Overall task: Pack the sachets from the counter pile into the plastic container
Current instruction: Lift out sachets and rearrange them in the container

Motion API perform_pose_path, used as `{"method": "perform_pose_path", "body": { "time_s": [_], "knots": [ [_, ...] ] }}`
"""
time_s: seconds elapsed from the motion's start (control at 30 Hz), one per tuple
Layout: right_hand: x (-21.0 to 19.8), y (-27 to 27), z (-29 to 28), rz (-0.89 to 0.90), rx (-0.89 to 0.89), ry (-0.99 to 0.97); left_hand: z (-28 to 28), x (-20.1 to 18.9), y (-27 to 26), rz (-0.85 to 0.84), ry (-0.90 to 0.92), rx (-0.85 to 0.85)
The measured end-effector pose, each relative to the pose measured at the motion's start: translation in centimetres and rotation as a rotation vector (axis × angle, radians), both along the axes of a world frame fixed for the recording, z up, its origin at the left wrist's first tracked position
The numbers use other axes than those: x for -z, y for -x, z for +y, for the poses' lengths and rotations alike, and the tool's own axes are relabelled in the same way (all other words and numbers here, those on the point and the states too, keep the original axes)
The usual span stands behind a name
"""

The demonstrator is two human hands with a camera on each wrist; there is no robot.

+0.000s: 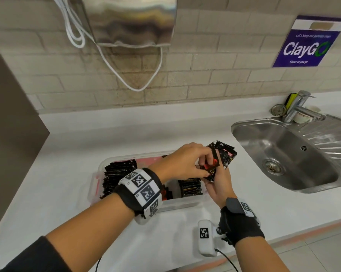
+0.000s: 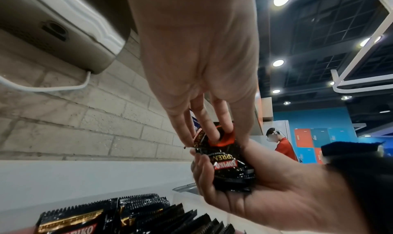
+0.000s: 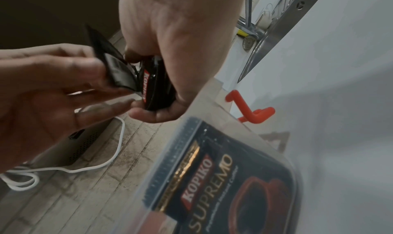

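Holding a fanned bundle of sachets [image 1: 223,154] above the plastic container [image 1: 99,169], the right hand [image 1: 218,183] grips while left fingers [image 1: 200,154] pinch one sachet; loosened grip could spill them onto the table [image 1: 165,130].

Two hands, left [image 1: 182,161] and right [image 1: 218,185], meet over one container [image 1: 99,167]. Sachets [image 1: 118,173] inside are too many to count, in two rows. One sink [image 1: 283,152] at three o'clock, one tap [image 1: 301,107], one poster [image 1: 311,42].
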State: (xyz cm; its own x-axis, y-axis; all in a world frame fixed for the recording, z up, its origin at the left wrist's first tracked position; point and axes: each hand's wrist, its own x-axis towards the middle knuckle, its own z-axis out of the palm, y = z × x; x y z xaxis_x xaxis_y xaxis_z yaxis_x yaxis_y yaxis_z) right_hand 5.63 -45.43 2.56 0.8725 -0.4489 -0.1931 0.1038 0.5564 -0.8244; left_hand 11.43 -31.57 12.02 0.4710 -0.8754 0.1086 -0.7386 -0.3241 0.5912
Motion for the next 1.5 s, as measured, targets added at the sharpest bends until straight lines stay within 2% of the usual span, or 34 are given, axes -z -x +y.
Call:
{"method": "perform_pose_path", "body": {
  "time_s": [0.1, 0.2, 0.3, 0.43, 0.67, 0.77, 0.93, 1.07, 1.27, 1.5],
  "knots": [
    [-0.1, 0.0, -0.1, 0.009, 0.005, -0.019, -0.4, 0.4, -0.1, -0.021, 0.024, 0.003],
    [-0.4, 0.1, 0.1, -0.036, -0.016, -0.032, -0.9, 0.5, -0.7, 0.001, 0.104, -0.072],
    [-0.7, 0.2, 0.3, -0.051, -0.067, -0.038, -1.3, 0.8, -1.2, 0.123, 0.208, -0.195],
    [-0.7, 0.3, 0.3, -0.087, -0.106, -0.062, -1.4, 1.2, -2.3, 0.207, 0.150, -0.260],
    [-0.4, 0.3, 0.3, -0.096, -0.098, -0.025, 0.5, 0.1, -4.4, 0.461, 0.183, -0.271],
    [-0.2, 0.2, 0.2, -0.087, -0.089, -0.022, 2.3, -1.0, -5.7, 0.519, 0.166, -0.248],
    [-0.1, 0.1, 0.1, -0.092, -0.099, -0.040, 4.8, -1.9, -7.9, 0.405, 0.082, -0.359],
    [0.0, 0.1, 0.1, -0.099, -0.099, -0.041, 5.5, -0.9, -8.7, 0.214, -0.115, -0.427],
    [0.0, 0.0, 0.1, -0.100, -0.098, -0.031, 4.4, 2.2, -8.2, 0.042, -0.379, -0.376],
    [0.0, 0.1, 0.3, -0.099, -0.086, -0.022, 3.1, 3.8, -7.7, -0.066, -0.427, -0.356]
  ]
}}
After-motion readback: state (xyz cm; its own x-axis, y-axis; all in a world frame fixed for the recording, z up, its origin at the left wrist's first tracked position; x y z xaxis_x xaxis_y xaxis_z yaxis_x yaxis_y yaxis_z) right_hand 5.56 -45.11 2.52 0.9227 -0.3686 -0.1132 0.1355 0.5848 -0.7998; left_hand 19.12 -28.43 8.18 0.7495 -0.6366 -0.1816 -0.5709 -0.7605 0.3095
